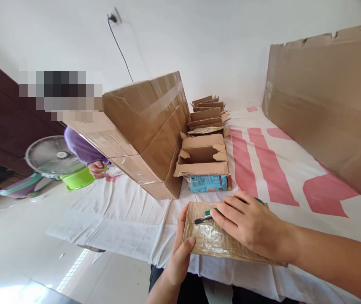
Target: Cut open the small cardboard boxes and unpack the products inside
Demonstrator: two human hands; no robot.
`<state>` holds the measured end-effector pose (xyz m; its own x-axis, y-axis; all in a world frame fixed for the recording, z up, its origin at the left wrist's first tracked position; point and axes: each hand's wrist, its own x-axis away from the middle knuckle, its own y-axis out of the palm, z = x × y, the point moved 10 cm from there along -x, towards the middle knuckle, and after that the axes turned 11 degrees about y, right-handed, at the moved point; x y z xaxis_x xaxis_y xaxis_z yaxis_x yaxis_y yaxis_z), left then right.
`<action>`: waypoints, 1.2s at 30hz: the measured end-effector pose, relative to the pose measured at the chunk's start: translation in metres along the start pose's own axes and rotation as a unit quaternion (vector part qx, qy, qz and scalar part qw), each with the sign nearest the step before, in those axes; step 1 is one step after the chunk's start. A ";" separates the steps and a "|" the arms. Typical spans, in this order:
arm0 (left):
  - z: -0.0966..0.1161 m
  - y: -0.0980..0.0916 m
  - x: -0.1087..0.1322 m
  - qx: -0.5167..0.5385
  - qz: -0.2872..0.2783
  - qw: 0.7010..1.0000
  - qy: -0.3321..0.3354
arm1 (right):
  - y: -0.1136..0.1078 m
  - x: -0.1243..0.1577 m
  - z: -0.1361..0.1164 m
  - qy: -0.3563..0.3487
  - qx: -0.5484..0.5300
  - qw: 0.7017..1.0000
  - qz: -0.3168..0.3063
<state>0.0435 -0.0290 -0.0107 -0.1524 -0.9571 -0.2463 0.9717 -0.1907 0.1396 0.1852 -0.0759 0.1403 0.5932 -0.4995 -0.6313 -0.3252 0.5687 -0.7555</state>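
A taped brown cardboard box (208, 240) lies in front of me at the near edge of the cloth-covered table. Gripping its left end is my left hand (182, 253), thumb on top and fingers along the side. My right hand (246, 223) rests over the top face, closed around a green-handled box cutter (210, 213). Its dark tip points left along the taped surface; most of the handle is hidden under my fingers. Just beyond stands an open cardboard box with blue printed sides (207, 184).
Several more open boxes (206, 118) line up toward the wall. A large taped carton (149, 122) stands at left, another cardboard panel (326, 101) at right. Behind the carton is a person in a purple sleeve (81, 145), near a fan (55, 156) and green basin (77, 179).
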 end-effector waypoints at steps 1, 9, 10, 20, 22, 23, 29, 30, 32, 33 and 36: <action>0.000 0.000 0.000 0.009 0.007 1.000 0.002 | 0.000 0.002 0.001 -0.004 0.002 1.000 -0.007; 0.000 0.002 0.001 0.058 0.006 0.998 -0.008 | -0.006 0.011 0.007 -0.015 0.016 0.999 -0.035; 0.000 0.003 0.001 0.067 0.009 0.998 -0.008 | -0.006 0.012 0.007 -0.019 0.018 0.999 -0.037; 0.000 0.001 0.001 0.067 0.022 0.998 -0.009 | -0.016 0.012 0.006 -0.021 0.035 0.999 -0.028; 0.000 0.001 0.001 0.063 0.024 0.998 -0.015 | -0.015 0.014 0.006 -0.029 0.041 0.998 -0.035; 0.000 0.001 0.001 0.062 0.025 0.998 -0.017 | -0.015 0.017 0.007 -0.036 0.043 0.998 -0.037; 0.006 0.002 0.002 0.063 0.043 0.997 -0.011 | -0.030 0.036 0.021 -0.035 0.048 0.998 -0.033; 0.007 0.003 0.002 0.063 0.043 0.997 -0.009 | -0.033 0.041 0.025 -0.031 0.050 0.998 -0.037; 0.009 0.003 0.002 0.061 0.043 0.997 -0.010 | -0.040 0.049 0.032 -0.023 0.056 0.997 -0.048; 0.009 0.003 0.002 0.059 0.044 0.997 -0.011 | -0.044 0.053 0.036 -0.016 0.059 0.997 -0.053; 0.009 0.003 0.002 0.055 0.049 0.997 -0.017 | -0.055 0.066 0.049 -0.003 0.074 0.994 -0.079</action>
<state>0.0444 -0.0335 -0.0020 -0.0653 -0.9789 -0.1938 0.9570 -0.1164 0.2656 0.2781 -0.1084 0.1491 0.6335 -0.5862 -0.5050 -0.1155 0.5737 -0.8109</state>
